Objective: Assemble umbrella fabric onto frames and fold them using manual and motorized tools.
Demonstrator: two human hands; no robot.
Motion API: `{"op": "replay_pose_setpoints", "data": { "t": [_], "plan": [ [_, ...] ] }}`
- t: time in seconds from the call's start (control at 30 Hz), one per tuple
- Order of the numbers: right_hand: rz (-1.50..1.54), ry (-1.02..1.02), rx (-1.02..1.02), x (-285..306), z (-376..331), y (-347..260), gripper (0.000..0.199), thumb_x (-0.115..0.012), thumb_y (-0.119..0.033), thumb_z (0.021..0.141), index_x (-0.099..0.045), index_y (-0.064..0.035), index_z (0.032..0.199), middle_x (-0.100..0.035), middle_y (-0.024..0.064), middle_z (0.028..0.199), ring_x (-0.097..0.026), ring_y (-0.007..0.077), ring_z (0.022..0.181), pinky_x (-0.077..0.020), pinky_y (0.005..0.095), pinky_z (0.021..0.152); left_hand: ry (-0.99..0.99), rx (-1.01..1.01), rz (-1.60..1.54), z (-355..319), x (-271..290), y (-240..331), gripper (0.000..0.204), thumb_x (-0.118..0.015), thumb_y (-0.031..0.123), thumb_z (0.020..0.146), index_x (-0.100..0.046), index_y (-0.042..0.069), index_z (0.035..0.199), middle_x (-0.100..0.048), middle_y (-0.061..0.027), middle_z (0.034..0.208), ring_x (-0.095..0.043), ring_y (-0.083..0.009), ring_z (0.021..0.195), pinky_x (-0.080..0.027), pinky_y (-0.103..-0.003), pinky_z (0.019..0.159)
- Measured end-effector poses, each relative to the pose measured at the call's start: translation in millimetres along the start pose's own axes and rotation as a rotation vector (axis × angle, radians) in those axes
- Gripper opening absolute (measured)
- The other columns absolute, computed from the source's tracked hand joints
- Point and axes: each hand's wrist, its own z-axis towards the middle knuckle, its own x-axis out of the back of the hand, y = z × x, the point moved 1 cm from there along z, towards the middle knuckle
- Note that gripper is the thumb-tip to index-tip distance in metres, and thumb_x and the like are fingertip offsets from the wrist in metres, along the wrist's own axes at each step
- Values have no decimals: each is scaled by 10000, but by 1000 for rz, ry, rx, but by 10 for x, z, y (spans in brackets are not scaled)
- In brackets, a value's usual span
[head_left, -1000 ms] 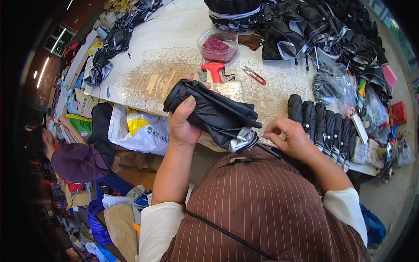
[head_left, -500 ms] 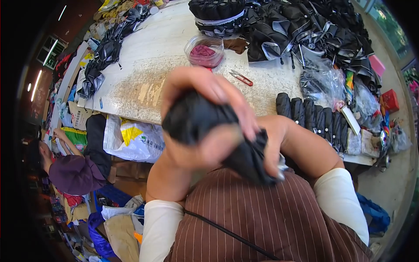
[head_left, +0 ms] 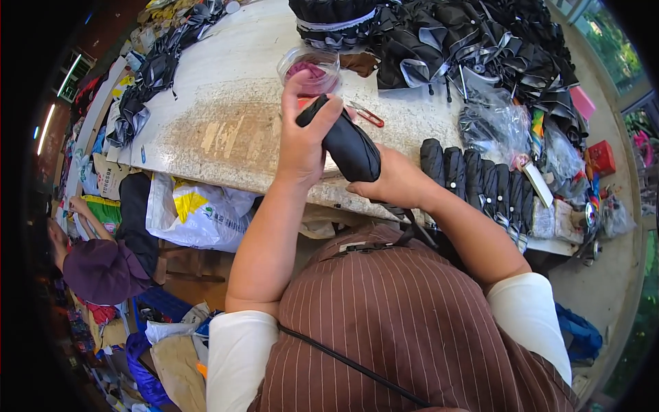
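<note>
A rolled-up black folding umbrella [head_left: 348, 143] is held slantwise above the table's near edge. My left hand [head_left: 305, 141] grips its upper left end, thumb across it and index finger raised apart. Around its lower right end is my right hand [head_left: 398, 177], closed, with part of the umbrella hidden in the palm. Beyond my hands lie red-handled thread snips [head_left: 368, 115] and a clear plastic tub [head_left: 329, 81] with dark pink contents. To the right, several rolled black umbrellas [head_left: 473, 175] lie in a row.
Loose black umbrellas [head_left: 473, 41] heap up at the far right, beside a round black bundle [head_left: 336, 24]. Clear plastic bags [head_left: 498, 123] lie on the right of the worn white table [head_left: 226, 89]. A white sack [head_left: 199, 216] is at the left edge. Another person [head_left: 106, 268] sits at left.
The umbrella has moved up and away from my body, over the table edge. My left hand has shifted from wrapping over it to gripping its upper end; my right hand stays at its lower end.
</note>
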Motion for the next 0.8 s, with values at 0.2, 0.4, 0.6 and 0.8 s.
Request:
{"op": "replay_pose_setpoints", "data": {
  "t": [0.2,0.4,0.6,0.8],
  "plan": [
    [-44,13,-74,-256,-29,171,542,-760,-273,663,-520,-1,1066,-639,218,896,-621,378,804,-488,399,742,-8,317,-157,-277,201,-293,470,-618,95,810,-463,107,1253,-627,-138,1016,-617,-276,997,-477,-396,903],
    [-115,310,391,11,-221,72,614,-751,-207,717,-471,-22,1232,-622,155,940,-606,283,852,-469,341,792,-18,174,-264,-230,311,110,525,-593,0,782,-403,102,1261,-612,-192,1094,-608,-300,1022,-499,-394,885],
    [23,476,395,59,-383,-172,353,-698,-108,772,-572,-17,1089,-618,90,869,-571,189,737,-459,288,690,-84,22,-283,-391,278,253,610,-561,-31,764,-338,161,1298,-558,-240,1200,-580,-351,1085,-475,-449,936],
    [-88,411,453,41,-407,-196,23,-637,-2,804,-641,-7,826,-603,20,764,-496,114,626,-403,227,575,-151,1,-322,-495,355,240,612,-561,-41,753,-342,204,1270,-506,-272,1256,-551,-404,1117,-457,-497,949]
  ]
}}
